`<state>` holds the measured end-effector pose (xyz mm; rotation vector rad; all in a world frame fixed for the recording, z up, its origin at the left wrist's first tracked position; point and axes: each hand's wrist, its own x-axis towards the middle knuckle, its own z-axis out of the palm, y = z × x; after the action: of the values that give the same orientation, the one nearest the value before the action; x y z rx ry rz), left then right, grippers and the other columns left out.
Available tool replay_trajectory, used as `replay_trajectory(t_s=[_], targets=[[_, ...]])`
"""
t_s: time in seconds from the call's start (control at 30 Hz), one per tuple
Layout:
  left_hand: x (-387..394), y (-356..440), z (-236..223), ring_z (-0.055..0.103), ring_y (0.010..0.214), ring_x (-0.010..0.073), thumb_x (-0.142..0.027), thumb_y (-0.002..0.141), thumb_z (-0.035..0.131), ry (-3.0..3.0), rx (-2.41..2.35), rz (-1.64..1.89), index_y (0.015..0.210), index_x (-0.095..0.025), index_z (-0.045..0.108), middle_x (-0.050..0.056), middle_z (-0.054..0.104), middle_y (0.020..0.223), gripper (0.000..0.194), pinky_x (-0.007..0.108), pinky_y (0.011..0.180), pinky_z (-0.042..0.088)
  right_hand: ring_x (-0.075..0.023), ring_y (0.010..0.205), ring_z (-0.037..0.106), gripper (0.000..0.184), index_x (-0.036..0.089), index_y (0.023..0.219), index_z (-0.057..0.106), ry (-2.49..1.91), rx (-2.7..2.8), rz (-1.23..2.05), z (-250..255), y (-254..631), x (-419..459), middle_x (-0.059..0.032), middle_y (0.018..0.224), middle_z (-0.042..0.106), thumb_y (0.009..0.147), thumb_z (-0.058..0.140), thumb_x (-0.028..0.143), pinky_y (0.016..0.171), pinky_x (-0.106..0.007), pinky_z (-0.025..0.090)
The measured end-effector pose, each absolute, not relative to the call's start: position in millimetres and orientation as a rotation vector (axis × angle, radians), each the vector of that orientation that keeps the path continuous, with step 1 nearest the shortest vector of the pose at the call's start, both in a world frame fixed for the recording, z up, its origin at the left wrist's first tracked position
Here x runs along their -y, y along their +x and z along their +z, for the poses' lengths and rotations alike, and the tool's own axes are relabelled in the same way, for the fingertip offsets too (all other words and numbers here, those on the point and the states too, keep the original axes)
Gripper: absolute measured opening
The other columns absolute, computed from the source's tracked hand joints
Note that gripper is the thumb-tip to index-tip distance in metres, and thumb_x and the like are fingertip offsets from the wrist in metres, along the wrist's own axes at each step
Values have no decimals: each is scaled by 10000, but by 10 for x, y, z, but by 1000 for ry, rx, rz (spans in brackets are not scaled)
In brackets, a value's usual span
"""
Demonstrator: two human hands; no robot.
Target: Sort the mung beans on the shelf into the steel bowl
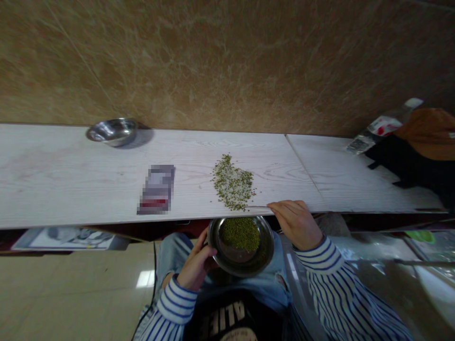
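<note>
My left hand (197, 263) grips the rim of a steel bowl (241, 245) holding green mung beans (240, 233), kept just under the front edge of the white wooden table (71, 180) above my lap. My right hand (295, 221) rests at the table's front edge, fingers curled and pressed together, beside a pile of mixed green beans and white grains (232, 183) on the tabletop. Nothing shows inside the right hand.
A second steel bowl (113, 130) stands at the table's back left. A blurred-out flat packet (157, 189) lies left of the pile. A plastic bottle (384, 125) and a dark and orange bundle (423, 147) lie at the right. A brown marbled wall rises behind.
</note>
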<state>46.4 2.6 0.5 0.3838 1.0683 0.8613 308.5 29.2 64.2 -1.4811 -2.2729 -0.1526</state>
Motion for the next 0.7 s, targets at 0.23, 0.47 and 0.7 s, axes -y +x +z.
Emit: replay_trajectory(t_s=[0.23,0.47,0.7], targets=[[-18,463,7,564,728,187,-126,600,578,385,-1057,862,1318,-251,417,27,627,924,746,303,580,469,-162,860,593,218,185,1019,593,-1490,2264,-124,630,3034,-319,-50,902,679,883,426,155,747,-316,361],[-22,467,19,554,692,173,-120,599,573,372,-1094,868,1283,-238,441,17,624,886,707,297,565,460,-154,845,595,211,188,1011,600,-1539,2210,-159,612,3013,-423,-44,904,680,890,427,182,748,-312,358],[-18,463,8,560,717,180,-111,608,564,378,-1071,875,1283,-223,427,22,623,908,698,305,570,476,-154,836,598,208,177,1003,599,-1478,2221,-109,644,3036,-304,-49,884,680,901,418,190,746,-312,367]])
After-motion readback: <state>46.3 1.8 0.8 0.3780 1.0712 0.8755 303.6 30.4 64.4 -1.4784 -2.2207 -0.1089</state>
